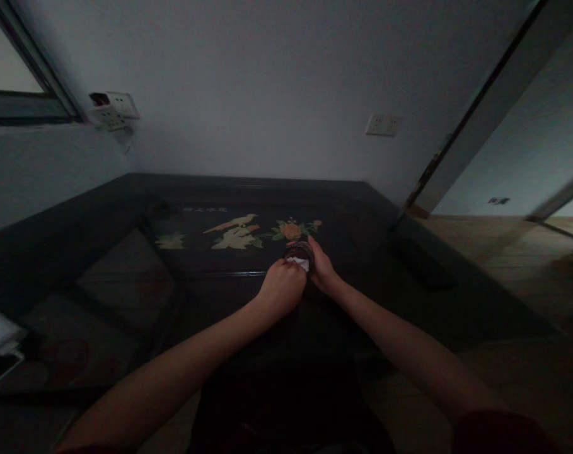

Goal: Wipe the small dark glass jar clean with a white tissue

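Note:
In the middle of the head view my right hand [323, 267] is wrapped around the side of a small dark, glossy, round cup-like vessel [299, 248], tilted with its mouth toward me. Crumpled white tissue or cloth [299, 261] shows at its mouth. My left hand [284, 285] is closed in a fist at that opening, against the white piece; its fingertips are hidden. The dim light hides the vessel's exact kind. Both hands are above the dark bench, in front of its painted flowers [290, 229].
A long black bench [385, 208] with a bird-and-flower panel stands against the wall. A dark flat object [423, 261] lies on its right part. A white object with a cable [0, 331] is at the left edge. Sockets [383, 125] are on the wall.

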Motion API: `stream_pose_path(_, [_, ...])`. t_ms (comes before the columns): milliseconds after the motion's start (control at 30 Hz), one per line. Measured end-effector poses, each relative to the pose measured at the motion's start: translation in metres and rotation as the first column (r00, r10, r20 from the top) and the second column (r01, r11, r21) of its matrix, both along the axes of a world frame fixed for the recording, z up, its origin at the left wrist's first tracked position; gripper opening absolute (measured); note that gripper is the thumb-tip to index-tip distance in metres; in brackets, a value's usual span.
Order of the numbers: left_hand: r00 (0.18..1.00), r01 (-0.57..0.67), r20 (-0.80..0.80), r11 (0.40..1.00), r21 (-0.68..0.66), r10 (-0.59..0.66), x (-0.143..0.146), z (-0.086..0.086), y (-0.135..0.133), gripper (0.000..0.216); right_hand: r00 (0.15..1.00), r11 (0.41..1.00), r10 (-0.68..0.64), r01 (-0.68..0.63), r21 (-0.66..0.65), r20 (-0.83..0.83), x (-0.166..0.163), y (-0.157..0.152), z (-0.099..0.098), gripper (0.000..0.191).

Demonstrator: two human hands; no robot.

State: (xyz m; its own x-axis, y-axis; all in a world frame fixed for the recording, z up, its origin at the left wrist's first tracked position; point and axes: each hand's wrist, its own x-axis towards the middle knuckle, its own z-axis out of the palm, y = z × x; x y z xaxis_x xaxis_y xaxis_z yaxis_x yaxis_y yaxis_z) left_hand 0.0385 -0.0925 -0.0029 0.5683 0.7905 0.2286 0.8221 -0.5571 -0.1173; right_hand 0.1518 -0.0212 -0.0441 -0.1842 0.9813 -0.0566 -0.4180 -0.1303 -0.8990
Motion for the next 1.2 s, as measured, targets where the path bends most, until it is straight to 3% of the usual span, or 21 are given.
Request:
stream_pose_path(200, [0.983, -0.059, 0.164, 0.987, -0.148, 0.084, -0.006, 0.000, 0.001, 0.022, 0.998, 0.996, 0.028, -0.033, 0.088, 0.059, 0.001, -0.004, 0.002, 0.041])
stream_pose_path(267, [0.967, -0.014, 0.246, 0.982, -0.187, 0.061, -0.005, -0.004, 0.001, 0.026, 1.000, 0.998, 0.020, -0.020, 0.054, 0.007, 0.002, -0.001, 0.002, 0.039])
stream_pose_path(367, [0.941, 0.068, 0.337, 0.989, -0.133, -0.019, -0.003, -0.012, 0.003, 0.039, 0.996, 0.998, -0.033, 0.029, -0.049, -0.087, 0.002, 0.003, 0.000, 0.032])
stream_pose_path(533, [0.973, 0.109, 0.202, 0.994, 0.010, -0.109, -0.002, -0.018, 0.011, 0.045, 0.986, 0.988, -0.105, 0.088, -0.125, -0.132, 0.000, 0.005, -0.001, 0.025])
stream_pose_path(700, [0.993, 0.042, 0.103, 0.994, 0.101, -0.052, -0.001, -0.019, 0.013, 0.043, 0.989, 0.986, -0.087, 0.068, -0.155, -0.117, 0.000, 0.005, -0.001, 0.028])
stream_pose_path(933, [1.000, 0.000, 0.028, 0.998, 0.066, -0.002, 0.002, -0.007, 0.001, 0.033, 0.996, 0.993, -0.057, 0.049, -0.111, -0.075, 0.000, 0.004, -0.001, 0.030])
stream_pose_path(1067, [0.995, 0.042, 0.095, 0.999, -0.002, -0.042, -0.003, 0.000, 0.000, 0.021, 0.998, 0.998, -0.028, 0.025, -0.060, -0.051, 0.001, 0.002, 0.001, 0.035])
stream_pose_path(1200, [0.976, 0.035, 0.215, 0.996, -0.086, -0.016, -0.005, -0.005, 0.003, 0.024, 0.998, 0.998, 0.005, -0.008, -0.061, -0.060, 0.003, 0.001, 0.003, 0.037])
